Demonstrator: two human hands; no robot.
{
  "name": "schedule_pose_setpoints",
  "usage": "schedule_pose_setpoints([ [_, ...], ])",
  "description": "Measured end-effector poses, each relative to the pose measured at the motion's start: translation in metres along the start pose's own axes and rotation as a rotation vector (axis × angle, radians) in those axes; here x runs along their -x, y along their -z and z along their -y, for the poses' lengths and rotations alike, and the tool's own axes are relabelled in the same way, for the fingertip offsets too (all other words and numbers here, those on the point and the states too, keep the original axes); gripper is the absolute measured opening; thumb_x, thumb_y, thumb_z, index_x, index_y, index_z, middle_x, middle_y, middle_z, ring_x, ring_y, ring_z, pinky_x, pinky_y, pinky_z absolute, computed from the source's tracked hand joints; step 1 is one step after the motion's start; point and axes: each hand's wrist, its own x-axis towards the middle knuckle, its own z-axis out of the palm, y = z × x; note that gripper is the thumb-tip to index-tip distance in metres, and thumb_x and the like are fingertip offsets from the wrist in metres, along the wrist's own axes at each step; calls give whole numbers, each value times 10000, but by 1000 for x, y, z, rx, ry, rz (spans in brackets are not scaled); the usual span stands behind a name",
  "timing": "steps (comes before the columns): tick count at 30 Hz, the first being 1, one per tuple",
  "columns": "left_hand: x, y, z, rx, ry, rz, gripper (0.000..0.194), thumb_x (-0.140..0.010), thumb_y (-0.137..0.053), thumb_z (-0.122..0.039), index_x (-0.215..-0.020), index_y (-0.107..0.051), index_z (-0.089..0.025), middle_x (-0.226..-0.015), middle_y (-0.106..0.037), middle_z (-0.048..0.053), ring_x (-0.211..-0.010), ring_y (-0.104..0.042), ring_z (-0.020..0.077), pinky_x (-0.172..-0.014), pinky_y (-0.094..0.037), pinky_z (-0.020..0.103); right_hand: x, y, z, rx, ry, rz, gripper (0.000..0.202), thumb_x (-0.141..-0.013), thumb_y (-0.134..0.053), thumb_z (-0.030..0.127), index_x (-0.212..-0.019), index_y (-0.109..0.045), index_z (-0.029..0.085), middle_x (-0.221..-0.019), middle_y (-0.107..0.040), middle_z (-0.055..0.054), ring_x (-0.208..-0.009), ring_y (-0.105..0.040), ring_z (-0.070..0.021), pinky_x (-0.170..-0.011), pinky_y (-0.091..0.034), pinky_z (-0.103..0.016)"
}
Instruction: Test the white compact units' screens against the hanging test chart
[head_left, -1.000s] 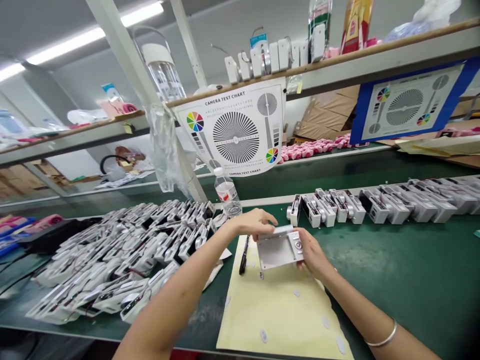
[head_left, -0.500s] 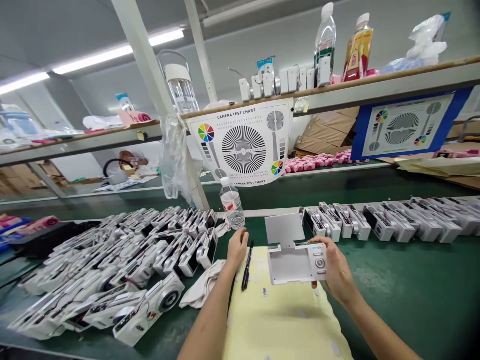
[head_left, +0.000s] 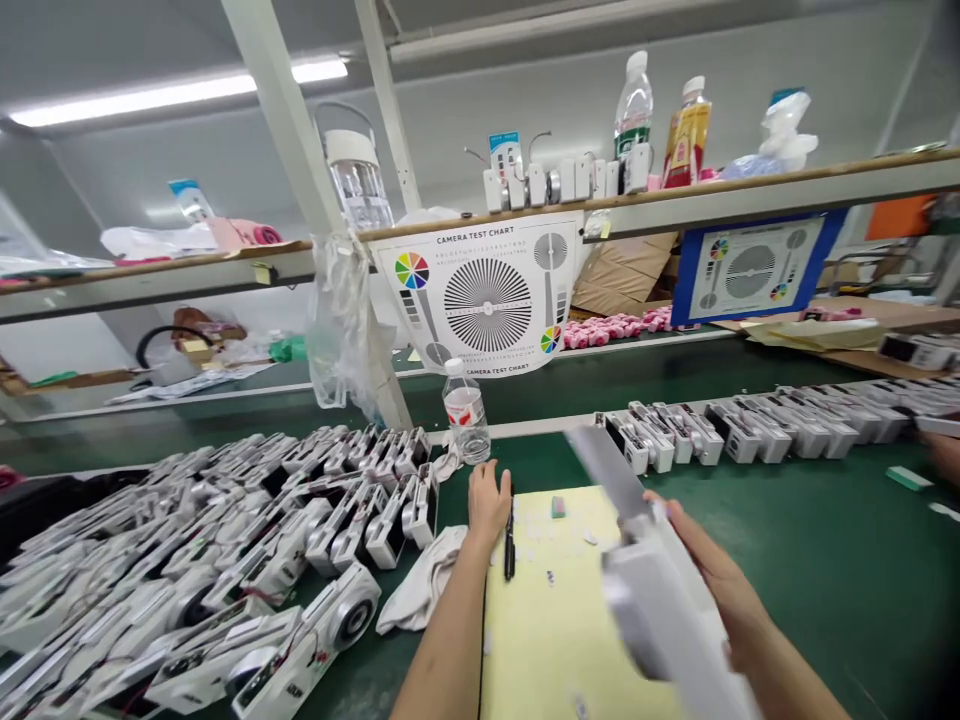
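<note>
My right hand (head_left: 724, 580) grips a white camera (head_left: 675, 610), blurred by motion and turned so its lens side faces left and down. A flat grey panel (head_left: 606, 470) sticks up from the camera's far end. Beside the black pen (head_left: 509, 540), my left hand (head_left: 489, 497) rests at the sheet's far left corner, fingers apart, holding nothing. A yellow sheet (head_left: 555, 620) lies under the camera, with small pale scraps and a small green-and-pink block (head_left: 558, 508) on it. Behind my left hand stands a water bottle (head_left: 466, 415).
Many opened white cameras (head_left: 300, 540) crowd the left; a row of white cameras (head_left: 802, 425) runs along the back right. A white cloth (head_left: 427, 585) lies left of my forearm. A test chart (head_left: 484, 295) hangs from the shelf (head_left: 750, 195). Another person's hand (head_left: 946, 455) shows at the right edge.
The camera has turned from showing its button side to a blurred, tilted lens-side view, and moved nearer and lower. My left hand has shifted slightly right and down. The view has swung a little right.
</note>
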Motion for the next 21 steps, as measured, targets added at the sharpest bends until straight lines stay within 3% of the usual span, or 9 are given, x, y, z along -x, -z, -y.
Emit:
schedule_pose_setpoints([
  [2, -1, 1, 1, -36, -6, -7, 272, -862, -478, -318, -1090, -518, -175, -1148, -520, 75, -1006, -529, 190, -858, -459, 395, -3, 1, -15, -81, -11, 1, 321, -778, -462, 531, -807, -512, 215, -596, -526, 28, -311, -377, -24, -228, -292, -83],
  [5, -3, 2, 1, -57, -10, -3, 288, -852, -497, -316, -1086, -514, -148, -1131, -525, 77, -1016, -525, 202, -867, -447, 420, -8, -1, -42, -282, 9, -39, 447, -840, -213, 569, -829, -510, 236, -562, -407, 68, -286, 29, 36, -205, 83, -43],
  [10, -6, 0, 1, -37, -3, 12, 272, -843, -482, -259, -1067, -526, -111, -1093, -531, 127, -1079, -477, 263, -923, -379, 477, -5, -12, -65, -230, 136, -296, 447, -848, -197, 567, -889, -502, 242, -463, -153, 144, -405, 295, 55, -296, 260, -79],
  [12, -6, 0, 0, -16, 4, 18, 280, -837, -470, -241, -1063, -531, -88, -1079, -530, 159, -1096, -456, 293, -934, -357, 493, -1, -18, -67, -123, 133, -351, 455, -847, -198, 557, -908, -513, 234, -462, -102, 155, -423, 331, 59, -317, 275, -84],
  [15, -4, 4, -3, 39, 19, 36, 283, -837, -496, -266, -1072, -521, -112, -1115, -521, 116, -1100, -458, 262, -943, -353, 493, 0, -25, -67, 11, 105, -369, 573, -859, -72, 502, -972, -533, 181, -451, -126, 167, -400, 335, 88, -364, 203, -41],
  [18, -3, 9, -11, 130, 25, 80, 304, -842, -509, -314, -1100, -503, -152, -1176, -493, 81, -1088, -473, 226, -928, -383, 468, -2, -27, -68, 157, 109, -464, 692, -841, 50, 469, -1116, -491, 138, -485, -337, 146, -303, 241, 134, -418, 95, -25],
  [21, -1, 21, -29, 248, 32, 152, 322, -851, -495, -322, -1128, -491, -157, -1194, -484, 83, -1067, -492, 225, -898, -421, 447, 3, -19, -68, 333, 177, -524, 637, -861, 0, 478, -1191, -451, 172, -591, -523, 74, -194, 4, 128, -399, 35, -27],
])
